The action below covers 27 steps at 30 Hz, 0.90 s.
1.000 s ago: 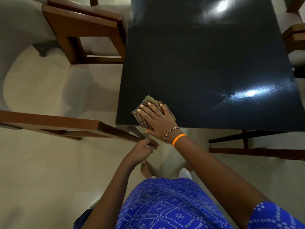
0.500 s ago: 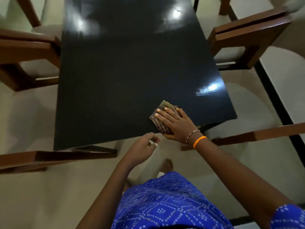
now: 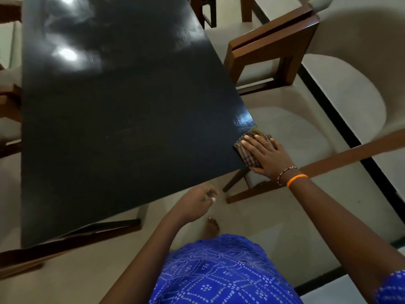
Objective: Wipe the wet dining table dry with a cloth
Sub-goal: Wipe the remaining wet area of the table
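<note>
A glossy black dining table [image 3: 122, 110] fills the left and middle of the head view, with bright light reflections near its far end. A folded checked cloth [image 3: 245, 151] lies on the table's near right corner, partly over the edge. My right hand [image 3: 266, 155] presses flat on the cloth with fingers spread, covering most of it. My left hand [image 3: 197, 201] hovers just off the table's near edge, fingers loosely curled, holding nothing.
Wooden chairs with pale cushions stand around the table: one at the right [image 3: 269, 51], one near right [image 3: 291, 137] under the corner, one at the near left [image 3: 65, 242], others along the left edge. Pale floor below; my bare foot [image 3: 211, 226] shows.
My right hand has slid the cloth rightward along the near edge, from the left corner to the right corner. My left hand let go of the left chair and now hangs free.
</note>
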{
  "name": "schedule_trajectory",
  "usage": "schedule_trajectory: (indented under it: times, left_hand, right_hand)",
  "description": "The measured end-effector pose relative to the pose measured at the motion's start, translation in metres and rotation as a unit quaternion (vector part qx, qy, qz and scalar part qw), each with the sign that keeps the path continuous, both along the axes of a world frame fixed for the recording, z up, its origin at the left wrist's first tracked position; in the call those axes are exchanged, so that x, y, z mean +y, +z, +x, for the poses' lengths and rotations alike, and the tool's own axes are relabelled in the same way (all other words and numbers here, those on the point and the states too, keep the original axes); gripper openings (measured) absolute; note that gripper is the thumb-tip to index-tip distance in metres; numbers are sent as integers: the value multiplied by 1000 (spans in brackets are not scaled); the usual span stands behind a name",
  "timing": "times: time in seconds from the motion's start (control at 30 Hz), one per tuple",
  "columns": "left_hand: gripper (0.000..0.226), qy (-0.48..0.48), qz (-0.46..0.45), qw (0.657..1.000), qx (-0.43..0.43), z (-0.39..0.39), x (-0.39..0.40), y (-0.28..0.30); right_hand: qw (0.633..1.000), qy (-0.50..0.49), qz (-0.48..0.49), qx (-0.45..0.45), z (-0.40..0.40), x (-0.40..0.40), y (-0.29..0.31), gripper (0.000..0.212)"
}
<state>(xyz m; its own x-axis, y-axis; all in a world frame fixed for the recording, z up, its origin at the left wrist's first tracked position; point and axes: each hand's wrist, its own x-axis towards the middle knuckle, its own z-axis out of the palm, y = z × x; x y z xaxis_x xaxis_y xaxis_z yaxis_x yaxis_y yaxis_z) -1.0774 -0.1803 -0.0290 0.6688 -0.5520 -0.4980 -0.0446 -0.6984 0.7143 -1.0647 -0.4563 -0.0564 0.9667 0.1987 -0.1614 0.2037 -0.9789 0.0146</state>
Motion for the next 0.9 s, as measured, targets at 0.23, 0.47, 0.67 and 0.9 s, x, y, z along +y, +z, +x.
schedule_trajectory:
  times: [0.23, 0.47, 0.67, 0.9]
  left_hand:
    - [23, -11, 12, 1000, 12, -4, -1, -5]
    - [19, -27, -3, 999, 42, -13, 11, -7]
    - [23, -46, -25, 996, 68, -14, 21, -3]
    - [31, -53, -47, 993, 97, -9, 24, 3]
  right_hand:
    - [996, -63, 45, 49, -2, -11, -9, 77]
    - [971, -197, 134, 2, -17, 4, -14, 73]
    - [805, -456, 371, -71, -34, 61, -5, 71]
    - [460, -633, 620, 63, -68, 120, 9, 16]
